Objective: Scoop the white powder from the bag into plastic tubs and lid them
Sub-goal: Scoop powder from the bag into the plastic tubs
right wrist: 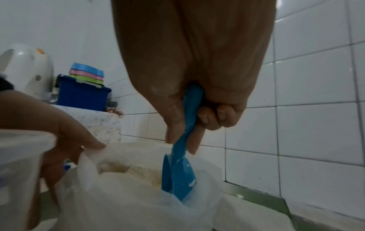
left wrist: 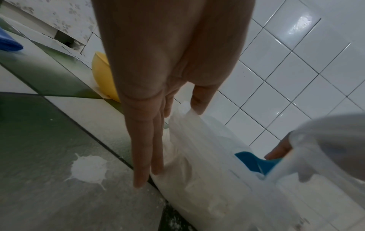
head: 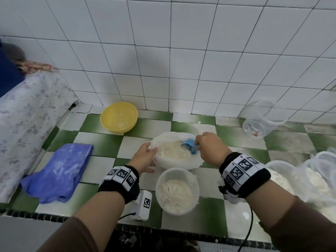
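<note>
Scoop (head: 190, 146) in bag (head: 181, 161); tub (head: 177, 191) before it; bowl (head: 119, 117) behind-left; cloth (head: 58, 170) left

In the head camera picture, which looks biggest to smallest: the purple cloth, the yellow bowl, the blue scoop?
1. Purple cloth, clearly the largest.
2. Yellow bowl, though it sits farther from the camera.
3. Blue scoop, smallest, partly hidden by the right hand.

1 bag (head: 179, 161), 1 scoop (head: 190, 145) (2 bowls (head: 119, 117))

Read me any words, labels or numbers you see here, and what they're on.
No text can be read.
Empty clear tub: a round label with an orange mark, print too small to read.
Wrist bands: black-and-white square code patterns, with tiny blurred characters beside them.
White device: one code pattern, no words.
</note>
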